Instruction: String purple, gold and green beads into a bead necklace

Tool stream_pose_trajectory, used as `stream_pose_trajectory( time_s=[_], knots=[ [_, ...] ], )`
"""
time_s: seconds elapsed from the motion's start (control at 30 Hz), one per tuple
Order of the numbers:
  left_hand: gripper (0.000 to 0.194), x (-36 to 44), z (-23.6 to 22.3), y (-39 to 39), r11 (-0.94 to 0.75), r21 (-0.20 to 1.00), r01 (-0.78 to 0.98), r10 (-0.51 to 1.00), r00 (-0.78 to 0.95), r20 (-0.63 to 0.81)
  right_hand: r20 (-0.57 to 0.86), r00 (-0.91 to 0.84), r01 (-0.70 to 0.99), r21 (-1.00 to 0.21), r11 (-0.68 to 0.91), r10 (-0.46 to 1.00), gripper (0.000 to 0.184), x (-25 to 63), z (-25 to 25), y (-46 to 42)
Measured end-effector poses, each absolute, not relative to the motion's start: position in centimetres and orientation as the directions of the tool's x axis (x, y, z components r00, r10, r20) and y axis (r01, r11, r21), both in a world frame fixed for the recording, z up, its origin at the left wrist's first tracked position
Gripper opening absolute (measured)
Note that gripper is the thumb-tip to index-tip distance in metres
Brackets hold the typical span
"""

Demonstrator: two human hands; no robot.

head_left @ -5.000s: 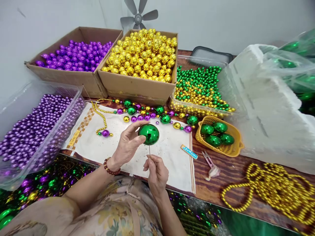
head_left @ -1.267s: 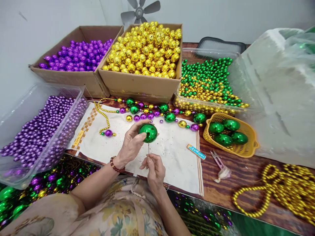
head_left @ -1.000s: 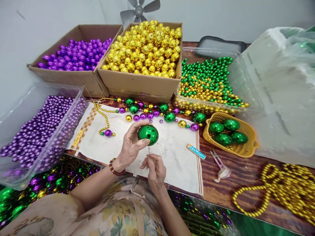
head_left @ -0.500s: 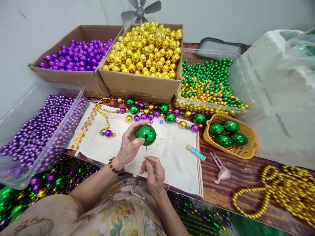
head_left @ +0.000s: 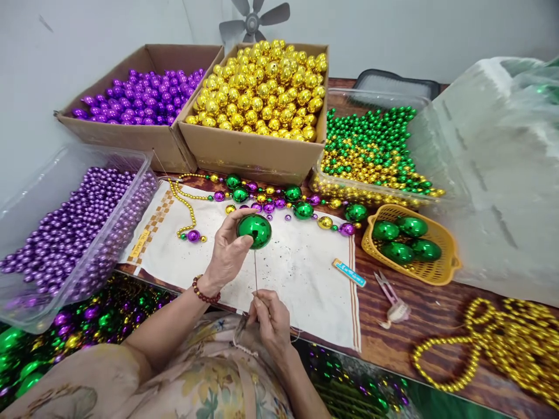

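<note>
My left hand (head_left: pixel 226 251) grips a large shiny green ball (head_left: pixel 254 230) between thumb and fingers, held above a white cloth (head_left: pixel 301 273). A thin needle (head_left: pixel 255 270) runs straight down from the ball's underside. My right hand (head_left: pixel 269 319) pinches the needle's lower end, close to my body. On the cloth behind the ball lies a partly strung garland (head_left: pixel 279 201) of green, purple and gold beads.
Cardboard boxes of purple balls (head_left: pixel 135 105) and gold balls (head_left: pixel 262 87) stand at the back. A clear tub of small purple beads (head_left: pixel 65 233) is left, a tray of green and gold beads (head_left: pixel 371 151) right. A yellow basket (head_left: pixel 441 267) holds green balls. Snips (head_left: pixel 391 297) and gold bead strings (head_left: pixel 502 343) lie right.
My right hand has drawn the needle down out of the ball, toward my body. The left hand has lifted the ball slightly. The camera view shifted a little.
</note>
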State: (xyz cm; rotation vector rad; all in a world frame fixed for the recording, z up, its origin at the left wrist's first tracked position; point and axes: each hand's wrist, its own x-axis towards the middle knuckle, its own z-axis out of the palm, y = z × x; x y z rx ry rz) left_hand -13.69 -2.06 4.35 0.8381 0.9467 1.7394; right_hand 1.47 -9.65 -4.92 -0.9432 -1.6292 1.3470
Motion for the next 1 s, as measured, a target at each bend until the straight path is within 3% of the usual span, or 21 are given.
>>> stream_pose_trajectory(
  time_s=[0.23,0.57,1.0],
  knots=[
    [0.052,-13.3,4.3,-2.1,-0.185,0.851,-0.492,0.963,-0.262,0.058,0.123,-0.31,0.014,-0.991,0.134,0.943,0.016,0.9,-4.5,-9.9],
    [0.051,-12.9,4.0,-2.9,-0.214,0.898,-0.385,0.955,-0.276,0.11,0.09,-0.284,-0.01,-0.996,0.09,0.955,0.017,0.4,-3.4,-8.3],
    [0.049,-13.0,3.2,-1.2,-0.249,0.924,-0.291,0.943,-0.29,0.163,0.146,-0.283,0.031,-0.986,0.161,0.948,0.013,2.0,-5.6,-8.5]
  ],
)
